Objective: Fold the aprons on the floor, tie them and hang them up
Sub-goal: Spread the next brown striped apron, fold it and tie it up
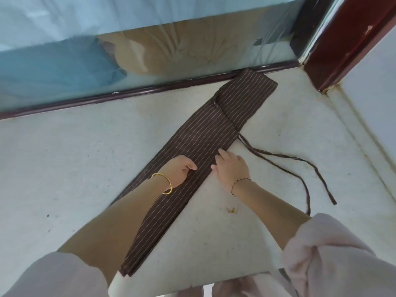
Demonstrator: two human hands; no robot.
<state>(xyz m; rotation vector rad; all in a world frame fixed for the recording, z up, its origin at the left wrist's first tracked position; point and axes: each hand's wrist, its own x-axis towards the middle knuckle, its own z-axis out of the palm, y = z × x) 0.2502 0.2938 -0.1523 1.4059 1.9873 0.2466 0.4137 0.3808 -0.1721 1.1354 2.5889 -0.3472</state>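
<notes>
A brown apron (205,133) with thin pale stripes lies folded into a long narrow band on the pale floor, running from my knees up to the glass door's sill. My left hand (179,170), with a gold bangle at the wrist, rests on the band's middle with its fingers curled under. My right hand (231,168) lies flat at the band's right edge, fingers straight, touching the cloth. The apron's two brown ties (300,168) trail loose over the floor to the right.
A sliding glass door with a dark sill (128,93) runs along the far side. A red-brown door frame (334,61) stands at the right corner, with a pale wall (375,86) beside it. A small yellow scrap (231,210) lies on the floor by the apron.
</notes>
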